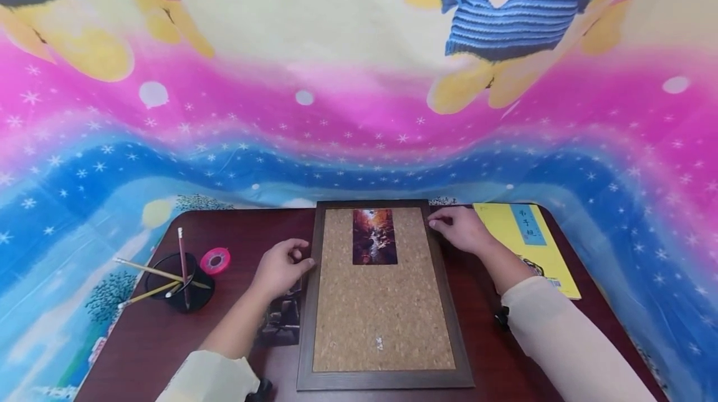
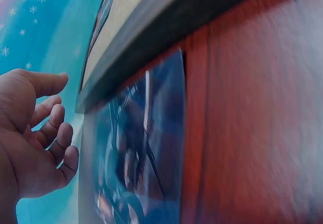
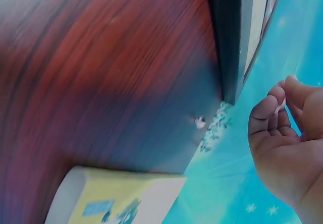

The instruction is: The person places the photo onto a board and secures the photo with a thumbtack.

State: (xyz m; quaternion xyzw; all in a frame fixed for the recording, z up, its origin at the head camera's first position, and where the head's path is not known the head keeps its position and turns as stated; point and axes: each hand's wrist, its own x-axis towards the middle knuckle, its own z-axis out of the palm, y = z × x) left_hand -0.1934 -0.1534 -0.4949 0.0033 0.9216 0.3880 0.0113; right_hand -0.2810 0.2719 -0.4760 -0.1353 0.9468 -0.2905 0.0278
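Note:
A cork board in a dark wooden frame lies on the table. Near its top is a printed picture of a stream among orange trees. My left hand hovers at the frame's left side, fingers loosely bent and nothing in them. Partly beneath that hand and forearm, a second dark glossy picture lies beside the frame. At the upper right side of the frame is my right hand, thumb close to the bent index finger. I see no object in it, though the space between its fingertips is partly hidden.
A black mesh pen cup with several pencils stands at the left, close to a pink tape roll. On the right lies a yellow book. A patterned cloth hangs behind the dark red table.

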